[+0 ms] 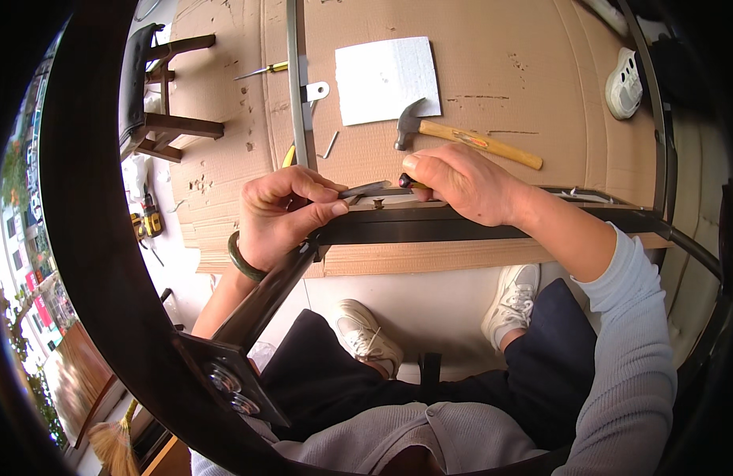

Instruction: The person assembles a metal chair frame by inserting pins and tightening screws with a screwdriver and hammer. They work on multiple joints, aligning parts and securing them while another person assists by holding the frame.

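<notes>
Close below the camera, a person in a grey sweater sits with dark trousers and white sneakers (366,337) on a pale floor, and a black metal frame (462,226) lies across the knees. Its long bar runs left to right across the view, then bends at the corner under the left hand (283,218) and slants down toward a plate with bolts (228,381) near the lower left. The frame looks stiff and fairly heavy, with smooth painted faces that could slip; it seems best held at the bar close to the corner. The left hand, with a dark green bangle (243,262) on its wrist, is closed in a grip over that corner, thumb pressing a thin grey metal strip (366,189) that lies along the top of the bar. The right hand (462,186) is closed around a small tool with a dark handle (406,181), its tip hidden by the fingers, just above a small screw (378,204) on the bar. Beyond the hands, on a sheet of cardboard (501,71), lie a hammer (462,136) with a wooden handle pointing right, a white foam square (386,79), and a screwdriver (263,71).
</notes>
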`<state>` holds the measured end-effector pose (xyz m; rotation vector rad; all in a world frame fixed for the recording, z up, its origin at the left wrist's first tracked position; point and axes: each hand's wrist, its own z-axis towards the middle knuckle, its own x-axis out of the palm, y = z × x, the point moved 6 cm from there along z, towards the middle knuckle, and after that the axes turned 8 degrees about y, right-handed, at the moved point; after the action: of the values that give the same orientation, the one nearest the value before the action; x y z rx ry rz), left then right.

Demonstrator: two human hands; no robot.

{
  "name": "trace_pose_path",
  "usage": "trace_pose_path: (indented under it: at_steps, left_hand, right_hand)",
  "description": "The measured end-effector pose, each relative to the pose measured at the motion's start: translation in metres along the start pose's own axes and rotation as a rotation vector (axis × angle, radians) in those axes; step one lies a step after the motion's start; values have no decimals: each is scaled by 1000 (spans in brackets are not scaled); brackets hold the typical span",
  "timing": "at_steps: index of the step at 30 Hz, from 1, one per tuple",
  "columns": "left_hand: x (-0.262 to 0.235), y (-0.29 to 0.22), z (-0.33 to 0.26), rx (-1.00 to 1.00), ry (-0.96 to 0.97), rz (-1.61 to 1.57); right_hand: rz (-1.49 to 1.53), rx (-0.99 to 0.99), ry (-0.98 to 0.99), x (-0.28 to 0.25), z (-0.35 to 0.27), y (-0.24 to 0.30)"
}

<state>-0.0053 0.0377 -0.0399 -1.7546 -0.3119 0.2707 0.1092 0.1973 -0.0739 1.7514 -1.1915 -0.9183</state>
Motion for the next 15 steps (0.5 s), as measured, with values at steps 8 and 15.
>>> trace_pose_path:
  at_steps: [8,15]
  left_hand:
    - [-1,0,0,6,-2,49]
    - [-2,2,-1,3,-7,33]
  right_hand:
    - [-71,-2,2,0,0,1]
    - [-67,-26,-13,-1,-1,4]
